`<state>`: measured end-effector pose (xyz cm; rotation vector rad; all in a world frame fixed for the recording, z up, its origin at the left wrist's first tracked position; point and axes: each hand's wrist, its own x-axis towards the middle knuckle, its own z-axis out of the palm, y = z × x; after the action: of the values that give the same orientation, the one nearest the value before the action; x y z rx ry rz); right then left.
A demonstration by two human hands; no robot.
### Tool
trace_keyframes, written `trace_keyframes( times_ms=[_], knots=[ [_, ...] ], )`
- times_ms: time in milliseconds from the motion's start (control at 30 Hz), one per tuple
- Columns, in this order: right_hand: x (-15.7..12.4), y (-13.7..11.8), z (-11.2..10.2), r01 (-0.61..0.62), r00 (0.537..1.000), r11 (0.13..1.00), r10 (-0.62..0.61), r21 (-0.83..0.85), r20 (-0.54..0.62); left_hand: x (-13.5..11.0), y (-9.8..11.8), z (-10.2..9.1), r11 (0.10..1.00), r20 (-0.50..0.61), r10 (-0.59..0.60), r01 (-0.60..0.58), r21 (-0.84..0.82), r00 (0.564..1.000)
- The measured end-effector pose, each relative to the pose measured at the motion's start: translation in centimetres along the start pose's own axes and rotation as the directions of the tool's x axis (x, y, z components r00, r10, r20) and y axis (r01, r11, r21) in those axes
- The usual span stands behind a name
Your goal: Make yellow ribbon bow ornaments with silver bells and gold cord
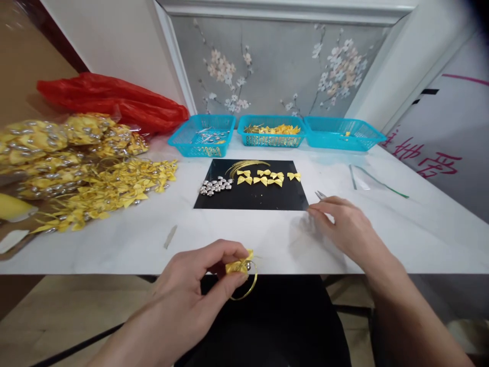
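My left hand (198, 285) pinches a small yellow ribbon bow (240, 265) with a silver bead and a gold wire loop, held at the table's front edge. My right hand (344, 224) lies on the white table (401, 229) beside the black mat (252, 196), fingers loosely curled and pointing left. Metal tweezers (320, 194) stick out just beyond its fingertips. On the mat lie several yellow bows (267, 178), a cluster of silver beads (216, 186) and a bundle of gold wires (244, 165).
Three blue baskets (202, 135) stand in a row at the back; the middle basket (272, 131) holds yellow bows. A large heap of finished yellow bows (95, 188) and bagged bows (46, 148) fill the left side, with a red plastic bag (114, 99) behind.
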<state>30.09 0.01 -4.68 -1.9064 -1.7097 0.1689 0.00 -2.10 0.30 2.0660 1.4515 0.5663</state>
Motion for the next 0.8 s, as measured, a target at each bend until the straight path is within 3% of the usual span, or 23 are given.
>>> trace_keyframes(
  times_ms=[200, 400, 500, 600, 667, 733, 800],
  knots=[
    [1.9, 3.2, -0.2, -0.237, 0.971, 0.941, 0.226, -0.243, -0.073, 0.1, 0.8, -0.1, 0.997, -0.05, 0.068, -0.067, 0.025, 0.996],
    [2.6, 4.0, 0.4, -0.211, 0.977, 0.948, 0.21, -0.239, -0.031, 0.4, 1.2, -0.7, 0.992, -0.01, 0.129, -0.129, -0.015, 0.992],
    [1.1, 1.8, -0.6, -0.153, 0.987, 0.974, 0.145, -0.169, -0.062, 0.6, 1.1, -0.7, 0.983, -0.069, 0.182, -0.181, 0.014, 0.981],
    [-2.5, -2.6, -2.2, -0.031, 0.997, 0.999, 0.032, 0.007, -0.063, 0.4, 1.0, -0.4, 0.97, -0.131, 0.233, -0.222, 0.097, 0.963],
    [-5.3, -5.9, -2.8, 0.12, 0.977, 0.897, -0.183, 0.426, 0.111, 0.1, 1.1, -0.2, 0.963, -0.175, 0.246, -0.22, 0.153, 0.953],
    [-7.5, -8.5, -2.8, 0.168, 0.93, 0.812, -0.319, 0.559, 0.185, -0.2, 1.3, 0.0, 0.955, -0.234, 0.256, -0.208, 0.212, 0.938],
    [-8.7, -10.2, -2.2, 0.153, 0.915, 0.793, -0.34, 0.59, 0.219, -0.5, 1.5, 0.2, 0.944, -0.3, 0.278, -0.203, 0.259, 0.913]
  ],
)
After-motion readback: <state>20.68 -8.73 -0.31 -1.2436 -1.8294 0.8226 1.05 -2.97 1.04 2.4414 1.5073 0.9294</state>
